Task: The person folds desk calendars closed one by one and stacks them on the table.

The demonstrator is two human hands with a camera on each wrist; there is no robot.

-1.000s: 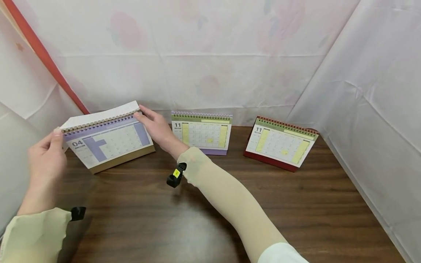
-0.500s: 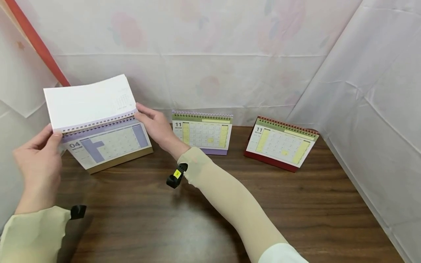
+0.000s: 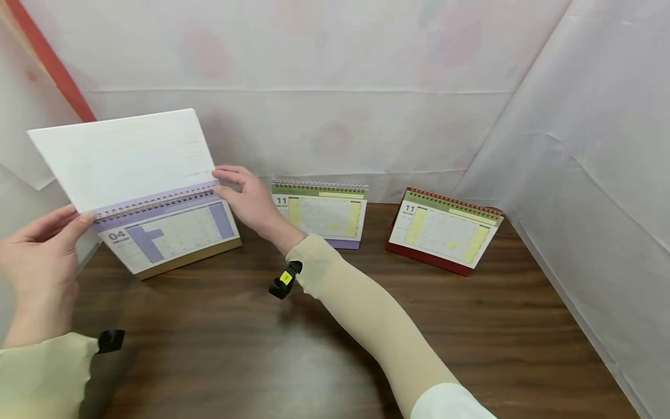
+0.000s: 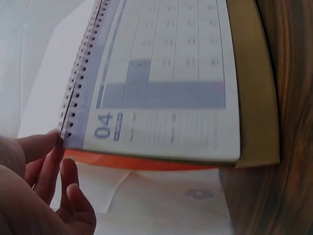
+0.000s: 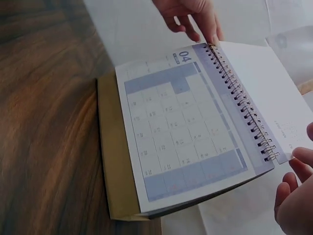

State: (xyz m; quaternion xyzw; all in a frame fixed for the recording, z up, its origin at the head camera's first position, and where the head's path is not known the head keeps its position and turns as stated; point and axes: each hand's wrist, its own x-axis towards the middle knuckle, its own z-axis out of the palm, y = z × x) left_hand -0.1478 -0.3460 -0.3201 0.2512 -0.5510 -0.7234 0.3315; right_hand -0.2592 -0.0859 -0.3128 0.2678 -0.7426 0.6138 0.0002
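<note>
At the table's left stands a desk calendar (image 3: pixel 173 233) with a tan base, its lavender month page headed "04" facing forward. A white flipped page (image 3: pixel 125 157) fans up and back above the spiral binding (image 3: pixel 157 201). My left hand (image 3: pixel 42 256) pinches the binding's left end between thumb and fingers, as the left wrist view shows with that hand (image 4: pixel 44 181) by the page. At the other end my right hand (image 3: pixel 251 201) pinches the page's corner beside the binding; in the right wrist view its fingertips (image 5: pixel 298 155) are at the frame's edge.
Two more desk calendars open at "11" stand farther right: one with a purple base (image 3: pixel 324 215), the other with a red base (image 3: pixel 445 233). A dark wood table (image 3: pixel 340 349) lies beneath. Pale curtains (image 3: pixel 366 134) enclose the back and sides.
The white flipped page, earlier folded back behind the spiral, now stands raised and spread above it. My left hand has moved left and slightly down; my right hand has hardly moved.
</note>
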